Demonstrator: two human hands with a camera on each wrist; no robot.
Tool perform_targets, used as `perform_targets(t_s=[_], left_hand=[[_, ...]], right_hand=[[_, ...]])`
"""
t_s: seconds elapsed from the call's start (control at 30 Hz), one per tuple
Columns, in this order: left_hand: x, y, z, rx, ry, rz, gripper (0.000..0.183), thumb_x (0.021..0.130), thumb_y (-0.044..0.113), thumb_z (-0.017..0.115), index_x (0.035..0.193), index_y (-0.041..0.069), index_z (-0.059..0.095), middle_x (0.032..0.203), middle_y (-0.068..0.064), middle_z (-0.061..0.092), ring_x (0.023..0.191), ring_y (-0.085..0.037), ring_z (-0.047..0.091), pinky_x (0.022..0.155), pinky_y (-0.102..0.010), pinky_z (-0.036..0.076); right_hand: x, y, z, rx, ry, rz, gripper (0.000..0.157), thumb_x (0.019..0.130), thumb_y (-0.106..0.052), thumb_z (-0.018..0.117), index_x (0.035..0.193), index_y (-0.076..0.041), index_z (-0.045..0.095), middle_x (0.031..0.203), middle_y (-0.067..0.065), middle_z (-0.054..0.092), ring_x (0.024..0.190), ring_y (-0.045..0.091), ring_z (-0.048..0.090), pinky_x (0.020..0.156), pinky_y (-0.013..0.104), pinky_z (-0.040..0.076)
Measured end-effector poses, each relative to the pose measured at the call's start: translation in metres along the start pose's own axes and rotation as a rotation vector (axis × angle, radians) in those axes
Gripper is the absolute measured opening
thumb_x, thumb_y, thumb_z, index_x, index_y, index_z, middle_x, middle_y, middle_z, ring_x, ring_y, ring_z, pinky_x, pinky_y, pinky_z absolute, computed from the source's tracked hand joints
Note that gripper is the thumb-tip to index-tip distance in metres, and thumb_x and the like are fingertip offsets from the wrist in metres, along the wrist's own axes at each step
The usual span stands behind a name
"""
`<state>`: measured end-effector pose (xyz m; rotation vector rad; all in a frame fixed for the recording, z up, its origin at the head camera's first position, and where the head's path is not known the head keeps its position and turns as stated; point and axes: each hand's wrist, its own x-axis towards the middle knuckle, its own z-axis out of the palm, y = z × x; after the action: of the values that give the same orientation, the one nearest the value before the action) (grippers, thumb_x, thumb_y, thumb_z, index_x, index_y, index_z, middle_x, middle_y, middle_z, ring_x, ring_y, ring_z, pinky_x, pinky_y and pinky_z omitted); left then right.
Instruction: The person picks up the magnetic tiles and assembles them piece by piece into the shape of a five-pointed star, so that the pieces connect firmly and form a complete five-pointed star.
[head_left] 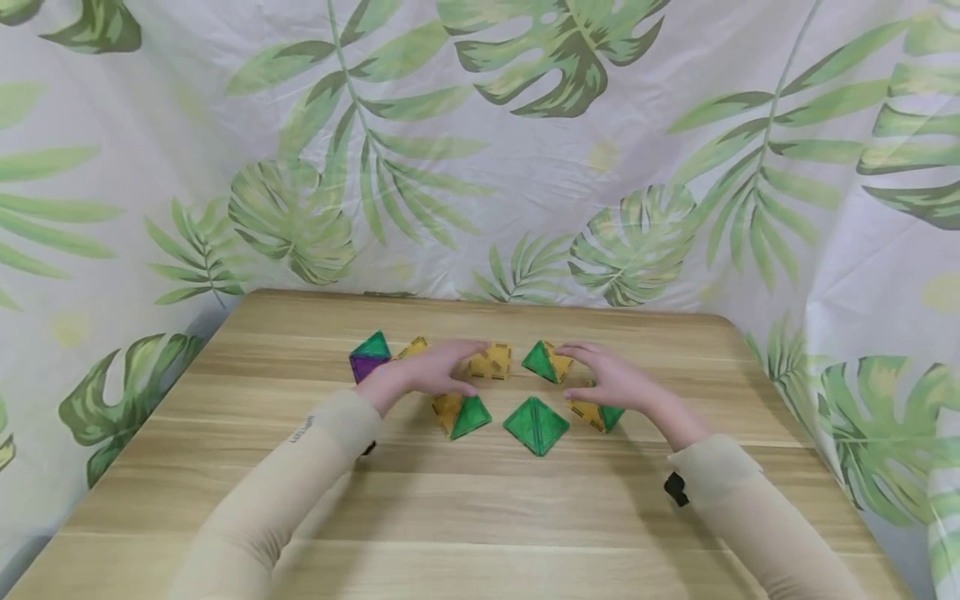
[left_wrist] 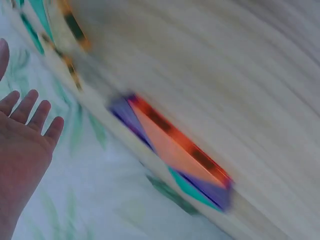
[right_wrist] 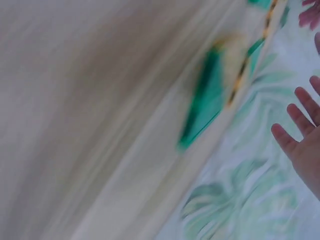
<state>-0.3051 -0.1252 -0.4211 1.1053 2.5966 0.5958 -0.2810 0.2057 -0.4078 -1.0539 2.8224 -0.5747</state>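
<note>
In the head view, my left hand (head_left: 437, 367) hovers over the left part of a group of magnetic tile pieces, fingers spread and holding nothing. Below its thumb sits a yellow and green pyramid (head_left: 470, 417); beyond the fingertips is a yellow piece (head_left: 492, 362). My right hand (head_left: 618, 382) is likewise empty, thumb and fingers apart, above a yellow and green piece (head_left: 609, 417) it partly hides. Near its fingertips stands another green and yellow pyramid (head_left: 542, 362). Between the hands, toward me, lies a green pyramid (head_left: 536, 425). Both wrist views show loose, extended fingers.
A green and purple pyramid (head_left: 369, 357) stands at the left of the group, by my left wrist, with a yellow piece (head_left: 414, 346) beside it. The wooden table (head_left: 480, 533) ends at a leaf-print curtain (head_left: 420, 192) behind.
</note>
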Motion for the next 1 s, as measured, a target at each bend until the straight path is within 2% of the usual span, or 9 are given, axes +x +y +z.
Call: perform_targets(t_s=[0.1,0.23,0.33,0.43,0.67,0.83,1.0], left_hand=[[-0.019,-0.022,-0.011,-0.018,0.062,-0.082,0.079,0.088,0.030,0.068,0.149,0.007,0.025,0.152,-0.014,0.029,0.140,-0.032,0.026,0.113,-0.048,0.023],[-0.042,-0.050,-0.019,-0.011,0.158,-0.177,0.079,0.087,0.029,0.069,0.148,0.005,0.027,0.151,-0.016,0.031,0.138,-0.035,0.028,0.111,-0.051,0.024],[-0.054,-0.070,-0.020,0.007,0.220,-0.230,0.078,0.086,0.028,0.070,0.147,0.003,0.028,0.149,-0.020,0.032,0.137,-0.039,0.029,0.111,-0.053,0.023],[-0.064,-0.086,-0.022,0.023,0.252,-0.272,0.079,0.086,0.028,0.070,0.147,0.000,0.028,0.148,-0.023,0.032,0.136,-0.042,0.028,0.111,-0.054,0.022],[-0.079,-0.108,-0.022,0.026,0.284,-0.364,0.080,0.087,0.030,0.068,0.146,-0.005,0.025,0.147,-0.029,0.030,0.135,-0.047,0.025,0.110,-0.058,0.019],[-0.083,-0.117,-0.020,-0.019,0.295,-0.401,0.079,0.088,0.030,0.067,0.144,-0.009,0.027,0.144,-0.031,0.033,0.132,-0.047,0.029,0.109,-0.058,0.022],[-0.084,-0.124,-0.017,-0.042,0.276,-0.431,0.076,0.087,0.032,0.068,0.141,-0.008,0.033,0.141,-0.031,0.038,0.128,-0.046,0.035,0.107,-0.057,0.027]], right_hand=[[0.019,-0.021,0.005,0.019,-0.004,0.000,0.069,0.085,-0.035,0.070,0.143,-0.011,0.040,0.145,0.013,0.039,0.134,0.031,0.037,0.105,0.049,0.036],[0.043,-0.048,0.013,0.054,-0.006,-0.001,0.069,0.086,-0.034,0.069,0.144,-0.013,0.038,0.146,0.012,0.037,0.134,0.030,0.036,0.105,0.047,0.037],[0.060,-0.063,0.022,0.055,0.006,-0.015,0.069,0.086,-0.032,0.070,0.144,-0.013,0.039,0.146,0.013,0.037,0.135,0.030,0.036,0.106,0.046,0.036],[0.075,-0.072,0.034,0.056,0.017,-0.033,0.069,0.085,-0.030,0.072,0.143,-0.011,0.039,0.145,0.013,0.039,0.134,0.030,0.037,0.106,0.044,0.036],[0.108,-0.087,0.061,0.062,-0.027,-0.042,0.072,0.085,-0.035,0.070,0.146,-0.014,0.036,0.149,0.009,0.035,0.137,0.027,0.032,0.109,0.040,0.033],[0.130,-0.095,0.074,0.056,-0.068,0.009,0.076,0.085,-0.040,0.068,0.148,-0.018,0.032,0.151,0.007,0.032,0.138,0.025,0.031,0.110,0.040,0.031],[0.152,-0.102,0.088,0.160,-0.092,0.057,0.077,0.086,-0.040,0.068,0.148,-0.014,0.030,0.149,0.007,0.036,0.138,0.024,0.031,0.111,0.039,0.029]])
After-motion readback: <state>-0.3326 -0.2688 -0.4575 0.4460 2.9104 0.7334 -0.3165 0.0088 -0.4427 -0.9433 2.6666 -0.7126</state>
